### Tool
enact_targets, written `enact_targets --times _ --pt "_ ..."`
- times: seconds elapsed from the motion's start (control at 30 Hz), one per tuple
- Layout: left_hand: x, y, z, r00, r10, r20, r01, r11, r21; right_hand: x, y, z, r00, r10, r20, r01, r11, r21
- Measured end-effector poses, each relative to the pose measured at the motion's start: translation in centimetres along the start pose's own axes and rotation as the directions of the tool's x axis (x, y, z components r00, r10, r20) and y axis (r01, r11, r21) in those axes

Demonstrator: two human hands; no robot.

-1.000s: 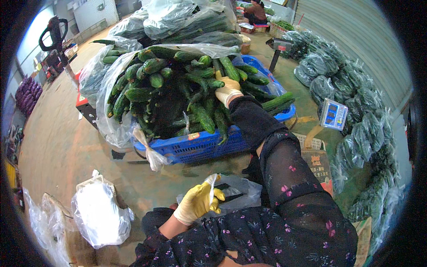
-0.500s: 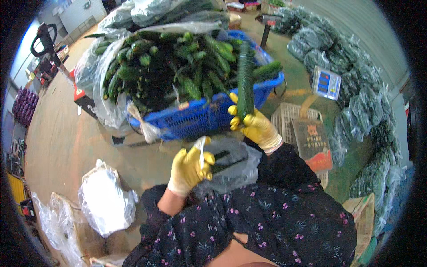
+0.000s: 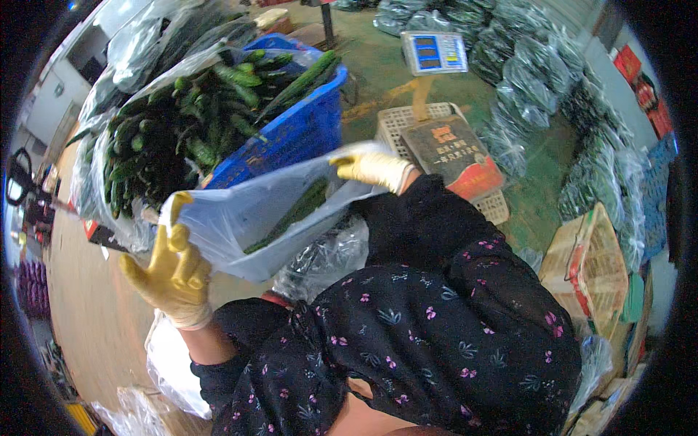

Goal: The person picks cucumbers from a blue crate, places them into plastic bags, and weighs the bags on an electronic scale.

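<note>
A clear plastic bag (image 3: 254,207) is stretched between my two yellow-gloved hands, in front of the blue basket. My left hand (image 3: 174,272) has its raised index finger at the bag's left edge, the thumb held apart and the other fingers partly curled. At the upper right edge, my right hand (image 3: 371,168) is closed on the plastic. A long green cucumber (image 3: 294,214) slants across the middle of the bag; whether it lies inside or behind the film I cannot tell. More crumpled clear plastic (image 3: 327,258) rests below, against my lap.
Beyond the bag stands a blue basket (image 3: 273,149) heaped with cucumbers (image 3: 211,109). To its right are a cream crate (image 3: 400,116) with a flattened printed carton (image 3: 452,156) on it, and a scale display (image 3: 434,53). Filled clear bags (image 3: 538,80) line the right side, near a tan basket (image 3: 592,265).
The cucumber that was upright in my right hand is no longer there. My hands have moved apart and now stretch the bag. The view has turned to the right.
</note>
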State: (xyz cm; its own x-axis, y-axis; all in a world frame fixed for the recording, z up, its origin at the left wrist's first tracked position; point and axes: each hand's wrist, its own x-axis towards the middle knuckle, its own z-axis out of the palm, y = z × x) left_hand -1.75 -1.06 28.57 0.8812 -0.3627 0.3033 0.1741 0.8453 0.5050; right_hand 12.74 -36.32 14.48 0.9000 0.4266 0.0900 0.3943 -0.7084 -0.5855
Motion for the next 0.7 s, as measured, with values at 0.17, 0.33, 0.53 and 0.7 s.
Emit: enact_targets --times 0.17,0.33,0.53,0.7 --pt "5.7 -0.5 3.4 0.994 -0.085 0.076 0.079 0.994 0.078 -7.6 -5.3 -13.6 0.944 0.120 -0.306 -0.126 0.992 0.001" --pt "16.2 -6.0 5.5 0.971 -0.236 0.040 0.221 0.949 0.224 -12.5 2.9 -20.5 0.811 0.225 -0.539 -0.268 0.963 -0.001" --pt "30.7 -18.2 1.6 0.865 -0.497 0.066 0.434 0.809 0.397 -16.8 14.1 -23.7 0.647 0.460 -0.609 -0.618 0.783 -0.065" --pt "31.6 -29.8 -3.0 0.839 -0.530 -0.125 0.521 0.714 0.468 -22.4 21.9 -18.9 0.509 0.656 -0.557 -0.705 0.689 0.168"
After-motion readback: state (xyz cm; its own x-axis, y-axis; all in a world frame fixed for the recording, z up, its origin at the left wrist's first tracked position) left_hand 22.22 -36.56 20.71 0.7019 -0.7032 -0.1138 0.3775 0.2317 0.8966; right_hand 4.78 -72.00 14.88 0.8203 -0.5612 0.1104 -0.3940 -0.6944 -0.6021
